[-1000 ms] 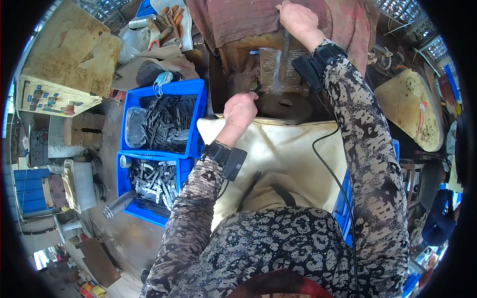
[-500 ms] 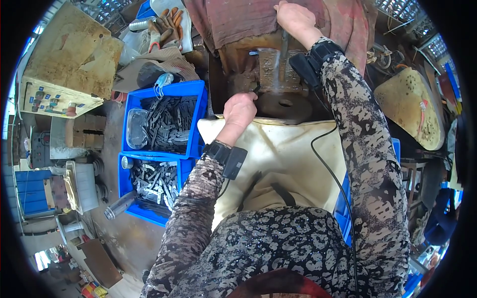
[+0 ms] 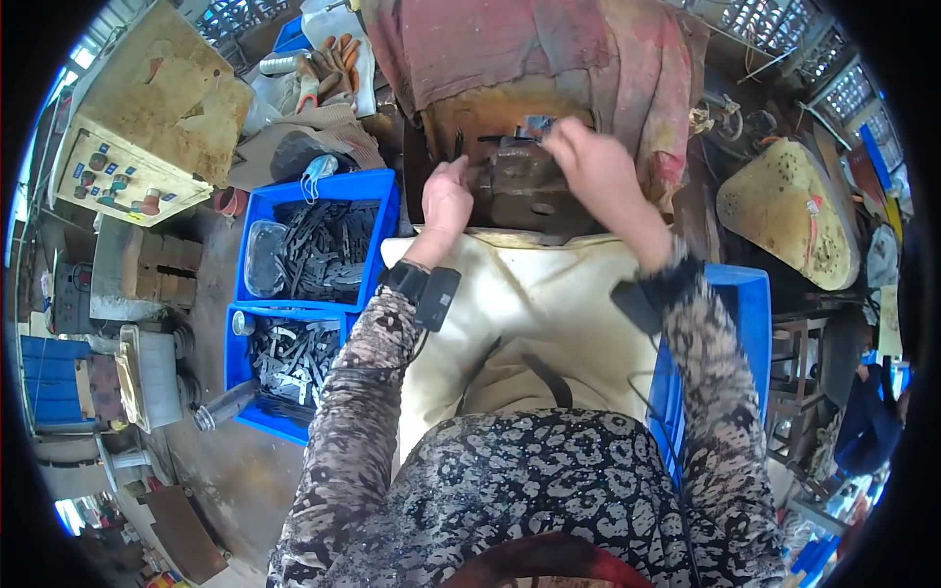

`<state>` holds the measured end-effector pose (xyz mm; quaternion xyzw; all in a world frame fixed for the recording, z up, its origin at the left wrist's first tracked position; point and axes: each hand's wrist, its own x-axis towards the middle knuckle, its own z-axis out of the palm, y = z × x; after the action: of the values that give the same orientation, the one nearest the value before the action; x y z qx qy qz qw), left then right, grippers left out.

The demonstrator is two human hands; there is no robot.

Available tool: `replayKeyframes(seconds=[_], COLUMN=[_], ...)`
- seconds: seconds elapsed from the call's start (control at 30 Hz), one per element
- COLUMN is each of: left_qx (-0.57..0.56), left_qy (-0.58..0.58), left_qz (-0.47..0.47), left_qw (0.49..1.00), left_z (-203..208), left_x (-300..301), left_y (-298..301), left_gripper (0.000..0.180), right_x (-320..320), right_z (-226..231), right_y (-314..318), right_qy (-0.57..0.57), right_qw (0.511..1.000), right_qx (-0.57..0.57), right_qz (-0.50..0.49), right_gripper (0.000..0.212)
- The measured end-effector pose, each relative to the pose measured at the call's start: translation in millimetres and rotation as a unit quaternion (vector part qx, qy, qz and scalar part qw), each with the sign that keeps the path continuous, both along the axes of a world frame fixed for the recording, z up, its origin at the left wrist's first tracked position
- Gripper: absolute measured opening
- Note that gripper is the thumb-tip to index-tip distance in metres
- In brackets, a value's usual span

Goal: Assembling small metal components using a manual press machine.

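Observation:
My left hand (image 3: pixel 446 204) is closed on a thin dark strip (image 3: pixel 458 145) that stands up from its fingers, at the left side of a dark, dirty metal machine (image 3: pixel 529 181). My right hand (image 3: pixel 600 169) is slightly blurred, its fingers curled together beside the top of the machine block; what they hold, if anything, is hidden. Just left of those fingers, a dark thin piece (image 3: pixel 502 138) and a small bluish-grey piece (image 3: pixel 536 124) lie on the block. A reddish cloth (image 3: pixel 490 49) hangs over the back of the machine. A cream apron (image 3: pixel 529 294) covers my lap.
Left of me, two blue bins hold dark strips (image 3: pixel 328 245) and greyer strips (image 3: pixel 291 358). Another blue bin (image 3: pixel 740 294) stands at my right. A control box with knobs (image 3: pixel 113 181) is at the far left, gloves (image 3: pixel 333 69) behind, and a cream board (image 3: pixel 792 211) at the right.
My right hand has come down from the raised upright bar to the machine block. My left hand has shifted slightly left, and the dark strip now shows upright. The upright bar no longer shows.

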<state>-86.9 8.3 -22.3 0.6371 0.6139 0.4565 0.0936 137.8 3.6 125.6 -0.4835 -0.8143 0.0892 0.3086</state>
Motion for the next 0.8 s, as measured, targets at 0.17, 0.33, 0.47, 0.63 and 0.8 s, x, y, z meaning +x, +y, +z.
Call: replayKeyframes(seconds=[0.17, 0.33, 0.47, 0.63, 0.8], left_qx=[-0.046, -0.090, -0.120, -0.179, -0.267], left_qy=[0.177, 0.281, 0.332, 0.401, 0.397], left_qz=[-0.028, -0.146, -0.202, -0.218, -0.197], left_qw=[0.983, 0.944, 0.913, 0.872, 0.856], left_z=[9.4, -11.8, -11.5, -23.6, -23.0], left_x=[15.3, 3.9, 10.7, 10.7, 22.0], left_y=[19.2, 39.7, 46.7, 57.3, 51.6], left_gripper=[0.038, 0.023, 0.016, 0.020, 0.022], right_x=[23.9, 35.7, 44.2, 40.6, 47.3], right_z=[-42.5, -66.0, -78.1, -63.6, -50.9], right_y=[-86.9, -122.5, -131.8, -127.6, -101.4], right_qy=[0.003, -0.083, -0.090, -0.094, -0.054], right_qw=[0.999, 0.993, 0.992, 0.989, 0.965], right_qx=[0.026, 0.023, 0.016, -0.055, -0.218], right_qz=[0.038, 0.080, 0.085, 0.098, 0.137], right_gripper=[0.013, 0.017, 0.018, 0.021, 0.029])
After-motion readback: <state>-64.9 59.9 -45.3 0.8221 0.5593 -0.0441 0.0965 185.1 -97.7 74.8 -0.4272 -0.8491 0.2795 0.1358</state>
